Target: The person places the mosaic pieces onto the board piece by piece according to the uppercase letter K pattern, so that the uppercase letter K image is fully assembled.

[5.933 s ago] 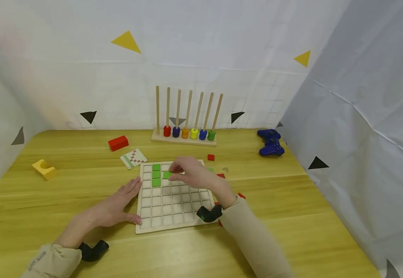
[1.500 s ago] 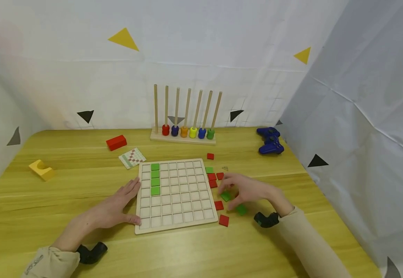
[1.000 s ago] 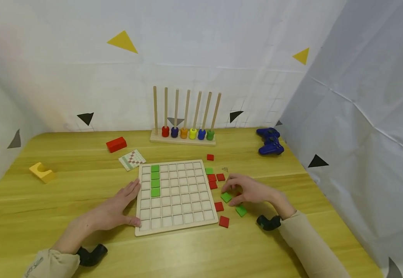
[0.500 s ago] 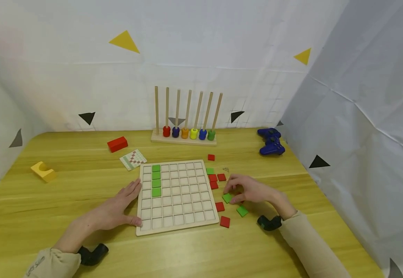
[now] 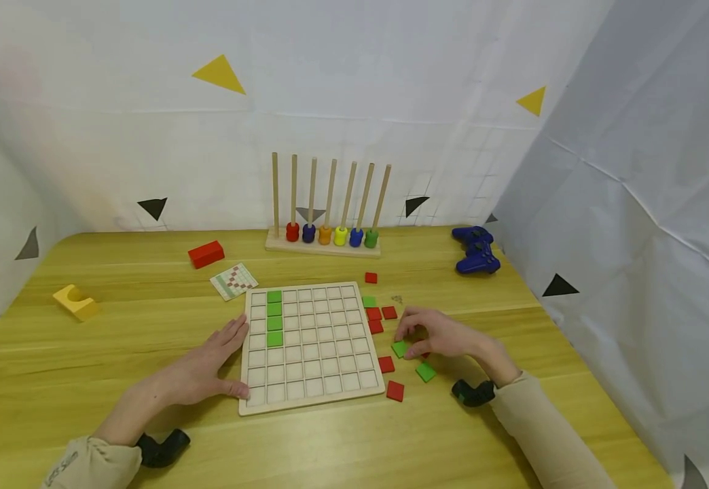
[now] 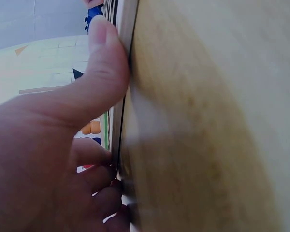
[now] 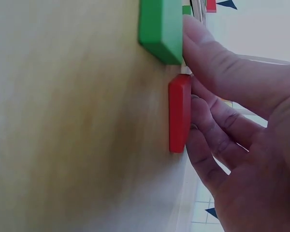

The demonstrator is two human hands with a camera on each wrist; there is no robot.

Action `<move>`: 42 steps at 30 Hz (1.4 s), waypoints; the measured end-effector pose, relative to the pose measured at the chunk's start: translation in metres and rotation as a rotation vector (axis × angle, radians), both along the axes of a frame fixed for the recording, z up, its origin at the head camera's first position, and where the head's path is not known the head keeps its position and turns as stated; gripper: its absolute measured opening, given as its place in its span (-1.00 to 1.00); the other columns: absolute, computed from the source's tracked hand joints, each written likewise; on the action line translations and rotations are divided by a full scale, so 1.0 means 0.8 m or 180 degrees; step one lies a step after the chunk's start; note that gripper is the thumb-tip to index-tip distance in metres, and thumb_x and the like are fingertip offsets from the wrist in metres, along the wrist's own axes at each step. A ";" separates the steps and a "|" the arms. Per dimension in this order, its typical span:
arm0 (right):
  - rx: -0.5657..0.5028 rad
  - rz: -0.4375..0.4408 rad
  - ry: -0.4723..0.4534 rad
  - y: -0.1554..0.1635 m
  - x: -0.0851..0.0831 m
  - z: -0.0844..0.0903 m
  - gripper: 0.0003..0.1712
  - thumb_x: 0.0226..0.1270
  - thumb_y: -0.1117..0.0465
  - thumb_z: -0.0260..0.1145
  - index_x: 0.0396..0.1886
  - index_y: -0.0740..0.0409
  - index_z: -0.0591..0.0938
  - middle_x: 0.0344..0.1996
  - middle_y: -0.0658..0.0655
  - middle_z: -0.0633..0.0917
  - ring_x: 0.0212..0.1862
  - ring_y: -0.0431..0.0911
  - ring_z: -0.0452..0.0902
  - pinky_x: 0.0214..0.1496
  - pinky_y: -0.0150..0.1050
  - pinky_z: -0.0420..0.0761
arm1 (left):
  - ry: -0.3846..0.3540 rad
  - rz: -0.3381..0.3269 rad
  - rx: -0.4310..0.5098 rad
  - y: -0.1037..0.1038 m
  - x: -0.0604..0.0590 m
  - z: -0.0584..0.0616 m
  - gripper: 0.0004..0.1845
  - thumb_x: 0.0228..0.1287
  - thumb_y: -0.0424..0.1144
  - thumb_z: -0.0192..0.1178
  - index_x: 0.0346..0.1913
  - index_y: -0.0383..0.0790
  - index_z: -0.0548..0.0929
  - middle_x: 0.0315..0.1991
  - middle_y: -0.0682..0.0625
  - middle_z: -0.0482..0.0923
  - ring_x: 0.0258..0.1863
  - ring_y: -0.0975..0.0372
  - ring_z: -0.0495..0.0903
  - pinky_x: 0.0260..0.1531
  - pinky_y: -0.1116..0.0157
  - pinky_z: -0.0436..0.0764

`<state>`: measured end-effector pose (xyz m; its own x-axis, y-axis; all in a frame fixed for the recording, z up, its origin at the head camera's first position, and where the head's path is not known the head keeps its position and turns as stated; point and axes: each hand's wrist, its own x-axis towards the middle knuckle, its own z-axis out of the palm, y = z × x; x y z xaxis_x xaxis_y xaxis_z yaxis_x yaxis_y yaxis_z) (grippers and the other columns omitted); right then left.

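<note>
Right hand (image 5: 441, 335) grip pinches a green tile (image 5: 400, 348) on the desk (image 5: 513, 421), just right of the grid board (image 5: 308, 401). Left hand (image 5: 203, 365) lies flat, grip relaxed, thumb against the board's left edge.

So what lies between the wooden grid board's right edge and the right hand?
In the head view, between the wooden grid board and the right hand lie red square tiles on the wooden table.

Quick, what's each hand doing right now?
Left hand: open, fingers straight, resting flat against the grid board's left edge.
Right hand: fingers curled, pinching a green tile on the table.
</note>
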<state>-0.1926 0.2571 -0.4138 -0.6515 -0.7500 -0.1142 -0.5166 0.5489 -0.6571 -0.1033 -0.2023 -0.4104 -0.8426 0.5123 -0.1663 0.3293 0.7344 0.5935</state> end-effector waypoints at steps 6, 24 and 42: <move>0.0011 0.0030 0.0019 0.000 0.002 0.001 -0.78 0.25 0.18 0.47 -0.11 -0.06 0.69 -0.09 -0.04 0.59 -0.07 -0.16 0.55 0.05 -0.20 0.59 | -0.0027 -0.0007 0.0037 0.001 -0.001 0.001 0.23 0.11 0.28 0.33 0.57 -0.40 -0.06 0.62 -0.29 -0.28 0.55 -0.28 -0.19 0.45 -0.27 -0.02; -0.0146 -0.0077 0.0160 -0.025 0.001 0.031 -0.72 0.33 0.13 0.42 0.00 0.03 0.66 -0.14 -0.05 0.67 -0.08 -0.12 0.57 0.03 -0.04 0.63 | -0.0042 0.0012 0.0045 0.000 0.001 0.000 0.23 0.10 0.28 0.34 0.58 -0.39 -0.05 0.62 -0.29 -0.27 0.55 -0.27 -0.19 0.45 -0.28 -0.02; -0.0010 0.0154 0.0507 -0.104 0.000 0.044 -0.74 0.35 0.07 0.40 -0.05 0.06 0.69 -0.19 -0.07 0.62 -0.13 -0.17 0.55 -0.01 -0.08 0.64 | -0.0010 0.0012 0.0018 0.001 -0.001 -0.001 0.23 0.09 0.29 0.33 0.57 -0.40 -0.04 0.61 -0.30 -0.26 0.55 -0.29 -0.17 0.44 -0.28 0.00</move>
